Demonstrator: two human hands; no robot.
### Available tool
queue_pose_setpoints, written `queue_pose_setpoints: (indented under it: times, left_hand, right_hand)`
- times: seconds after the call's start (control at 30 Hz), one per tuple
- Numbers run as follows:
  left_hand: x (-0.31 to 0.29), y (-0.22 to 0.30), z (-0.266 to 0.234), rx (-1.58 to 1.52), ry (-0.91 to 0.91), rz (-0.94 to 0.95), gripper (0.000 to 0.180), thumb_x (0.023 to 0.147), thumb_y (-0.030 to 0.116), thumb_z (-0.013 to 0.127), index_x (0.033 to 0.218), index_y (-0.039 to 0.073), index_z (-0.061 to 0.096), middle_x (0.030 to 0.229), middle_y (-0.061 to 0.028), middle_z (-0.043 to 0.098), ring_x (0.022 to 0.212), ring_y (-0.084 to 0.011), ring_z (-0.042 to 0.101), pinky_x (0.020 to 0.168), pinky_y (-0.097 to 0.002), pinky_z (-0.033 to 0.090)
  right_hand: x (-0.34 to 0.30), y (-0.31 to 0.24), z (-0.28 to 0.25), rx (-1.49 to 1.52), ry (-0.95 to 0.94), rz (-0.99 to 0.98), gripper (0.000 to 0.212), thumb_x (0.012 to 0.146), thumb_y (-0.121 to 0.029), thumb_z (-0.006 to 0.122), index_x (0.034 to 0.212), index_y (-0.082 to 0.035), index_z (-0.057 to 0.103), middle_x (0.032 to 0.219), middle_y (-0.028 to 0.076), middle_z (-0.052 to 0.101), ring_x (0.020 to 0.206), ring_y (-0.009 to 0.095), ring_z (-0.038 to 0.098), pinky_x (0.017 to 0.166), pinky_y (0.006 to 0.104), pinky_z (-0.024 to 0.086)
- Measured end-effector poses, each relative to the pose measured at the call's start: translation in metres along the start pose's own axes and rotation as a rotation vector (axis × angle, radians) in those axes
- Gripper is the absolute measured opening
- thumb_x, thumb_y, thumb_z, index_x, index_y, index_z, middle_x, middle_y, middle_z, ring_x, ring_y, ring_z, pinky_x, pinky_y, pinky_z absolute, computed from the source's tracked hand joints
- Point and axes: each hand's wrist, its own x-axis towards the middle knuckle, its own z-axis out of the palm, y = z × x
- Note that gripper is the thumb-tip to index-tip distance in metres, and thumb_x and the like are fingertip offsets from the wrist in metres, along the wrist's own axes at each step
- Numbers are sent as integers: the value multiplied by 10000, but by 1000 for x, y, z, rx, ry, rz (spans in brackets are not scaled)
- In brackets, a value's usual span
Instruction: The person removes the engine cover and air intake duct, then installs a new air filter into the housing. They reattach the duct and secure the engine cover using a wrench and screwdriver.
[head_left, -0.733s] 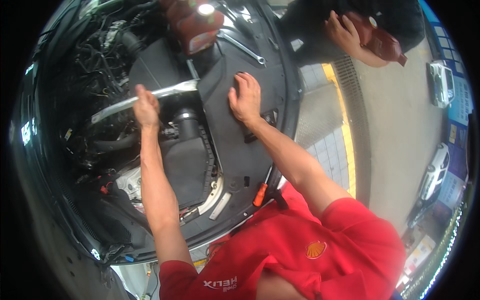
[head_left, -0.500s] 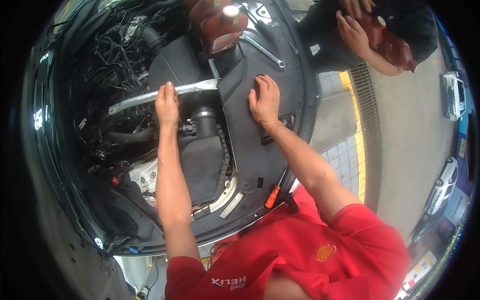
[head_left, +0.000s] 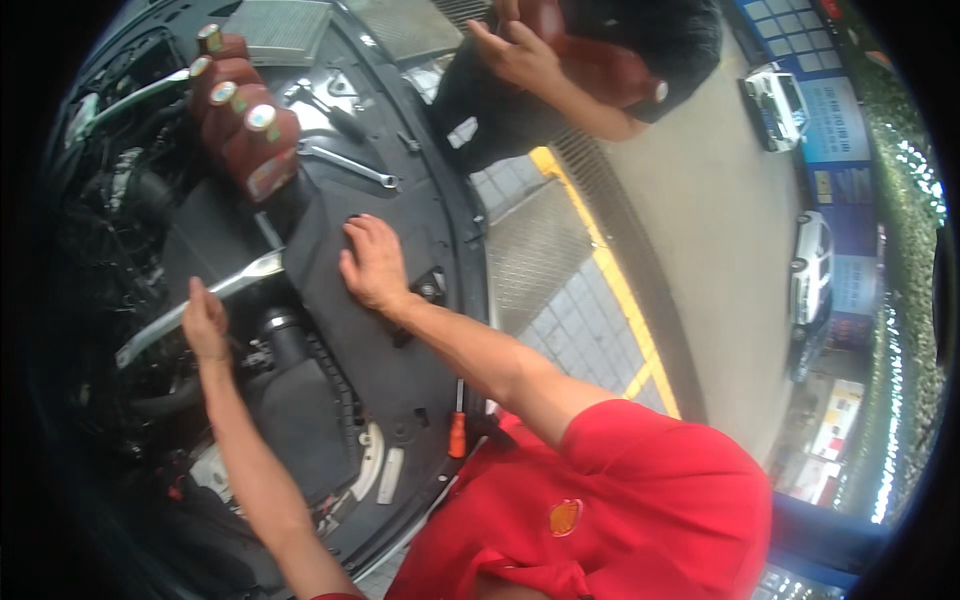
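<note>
I have the left hand [head_left: 206, 324] at the silver bar [head_left: 250, 274], across the engine bay [head_left: 115, 230] on the left; from here I cannot tell whether its fingers grip it. My right hand [head_left: 376, 266] rests on the black panel [head_left: 365, 350], fingers loosely spread. Farther off, a wrench [head_left: 345, 165] lies right of the red bottles [head_left: 272, 143].

Blur softens the dim engine bay [head_left: 115, 250] inside a black fisheye rim.
</note>
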Motion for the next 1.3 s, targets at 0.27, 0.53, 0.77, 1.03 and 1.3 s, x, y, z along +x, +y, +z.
queue_pose_setpoints:
  times: [0.27, 0.53, 0.77, 1.03, 1.3]
  left_hand:
    - [-13, -3, 26, 566, 587, 374, 586, 1088, 505, 746, 858, -30, 680, 787, -7, 620, 751, -143, 515, 719, -322, 453]
    - [2, 9, 7, 40, -261, -66, 516, 1130, 486, 675, 739, 192, 513, 618, 80, 429, 487, -45, 344, 457, -267, 225]
    - [-23, 0, 34, 453, 426, 358, 527, 1122, 490, 683, 945, -5, 699, 752, -29, 657, 769, -158, 590, 758, -340, 495]
    - [-13, 24, -1, 23, -156, -4, 626, 1156, 513, 604, 681, 176, 374, 582, 41, 353, 467, -79, 290, 459, -303, 197]
    - [-29, 0, 23, 327, 469, 383, 457, 1091, 407, 758, 867, 20, 662, 779, 11, 609, 743, -126, 540, 744, -341, 478]
  right_hand:
    - [0, 5, 0, -43, -46, 0, 465, 927, -133, 750, 1367, -20, 655, 1446, 175, 633, 1429, 416, 559, 1231, 541, 425]
    - [2, 3, 3, -48, -25, -57, 459, 925, -133, 743, 1355, -8, 647, 1409, 184, 645, 1396, 428, 571, 1208, 553, 435]
    - [0, 3, 3, -36, -41, -36, 452, 948, -118, 740, 1381, -16, 657, 1438, 181, 650, 1405, 428, 580, 1203, 541, 445]
    - [2, 5, 5, -40, -36, -41, 444, 934, -138, 743, 1352, -20, 654, 1418, 164, 650, 1408, 416, 575, 1213, 544, 437]
    - [0, 4, 4, -57, -49, -27, 442, 937, -134, 737, 1353, -9, 656, 1423, 171, 653, 1406, 419, 577, 1220, 540, 433]
